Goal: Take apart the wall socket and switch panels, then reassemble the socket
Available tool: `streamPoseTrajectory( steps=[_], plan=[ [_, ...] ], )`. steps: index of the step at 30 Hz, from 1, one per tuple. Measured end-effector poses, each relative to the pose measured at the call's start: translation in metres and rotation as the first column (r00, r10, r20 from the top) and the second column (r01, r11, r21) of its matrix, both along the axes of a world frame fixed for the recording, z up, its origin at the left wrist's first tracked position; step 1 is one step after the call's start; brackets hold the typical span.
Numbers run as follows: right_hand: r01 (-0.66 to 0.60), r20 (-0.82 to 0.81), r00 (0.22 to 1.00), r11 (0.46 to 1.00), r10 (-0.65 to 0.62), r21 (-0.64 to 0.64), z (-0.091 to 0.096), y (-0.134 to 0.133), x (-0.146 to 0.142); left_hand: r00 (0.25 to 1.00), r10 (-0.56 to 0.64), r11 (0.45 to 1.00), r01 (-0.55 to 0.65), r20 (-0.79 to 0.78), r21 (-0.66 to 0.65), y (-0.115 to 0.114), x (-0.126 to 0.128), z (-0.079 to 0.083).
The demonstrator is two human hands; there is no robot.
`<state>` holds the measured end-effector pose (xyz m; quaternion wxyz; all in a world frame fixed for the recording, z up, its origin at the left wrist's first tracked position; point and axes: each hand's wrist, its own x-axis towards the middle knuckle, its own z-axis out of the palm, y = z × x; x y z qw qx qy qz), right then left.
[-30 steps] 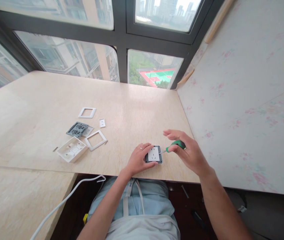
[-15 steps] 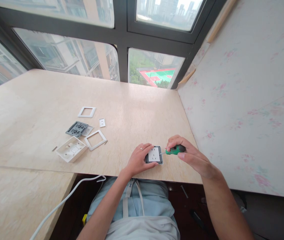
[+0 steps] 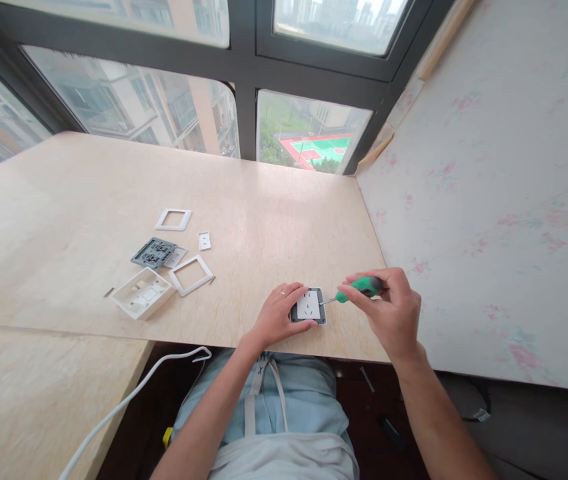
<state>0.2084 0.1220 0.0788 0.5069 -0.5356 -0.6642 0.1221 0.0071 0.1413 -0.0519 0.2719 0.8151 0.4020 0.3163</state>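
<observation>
A wall socket [image 3: 308,305] with a white face and dark grey surround lies on the stone counter near its front edge. My left hand [image 3: 279,312] grips it from the left, thumb along the near side and fingers along the far side. In my right hand [image 3: 389,303] is a screwdriver [image 3: 360,289] with a green and black handle, pinched between thumb and fingers. Its shaft slants down leftward, and the tip meets the grey surround at the socket's right side. Whether the tip sits in a screw is too small to tell.
Left on the counter [image 3: 274,220] lie a white back box [image 3: 143,295], a grey socket frame [image 3: 154,253], two white cover frames [image 3: 174,219] and a small white insert [image 3: 205,241]. A white cable [image 3: 129,398] hangs over the edge. Windows and a papered wall [image 3: 494,200] bound the counter.
My right hand has changed its hold on the screwdriver, with the wrist turned and the handle shifted slightly right and up. My left hand and the socket stay in place.
</observation>
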Motion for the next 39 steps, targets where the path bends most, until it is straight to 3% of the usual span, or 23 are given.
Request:
streamPoseTrajectory(
  steps=[3, 7, 11, 16, 23, 32, 39],
  plan=[
    [0.064, 0.11, 0.991, 0.996, -0.07, 0.056, 0.002, 0.001, -0.004, 1.0, -0.002, 1.0, 0.002, -0.002, -0.002, -0.001, 0.0, 0.0],
    [-0.008, 0.064, 0.998, 0.999, 0.006, 0.033, 0.004, 0.004, -0.006, 1.0, 0.01, 1.0, -0.01, -0.01, -0.014, -0.001, 0.0, 0.002],
    [0.018, -0.134, 0.991, 1.0, -0.017, 0.005, 0.009, 0.005, -0.006, 1.0, -0.001, 1.0, 0.001, -0.006, -0.009, -0.001, -0.001, 0.004],
    [0.057, -0.414, 0.908, 0.998, -0.061, -0.021, 0.015, 0.01, 0.002, 1.0, -0.01, 1.0, 0.009, -0.028, -0.026, -0.001, -0.001, 0.0],
    [-0.002, -0.49, 0.869, 0.99, -0.07, -0.144, -0.004, 0.015, 0.009, 1.0, -0.004, 0.997, 0.005, 0.011, -0.08, -0.002, -0.006, -0.006],
    [0.104, -0.609, 0.766, 0.975, -0.204, -0.195, -0.015, 0.02, 0.023, 0.997, 0.036, 0.989, -0.025, 0.072, -0.145, -0.007, -0.013, -0.008],
    [0.088, -0.643, 0.74, 0.976, -0.197, -0.197, -0.025, 0.021, 0.023, 0.995, -0.025, 0.977, 0.045, 0.095, -0.21, -0.003, -0.022, -0.003]
  ],
)
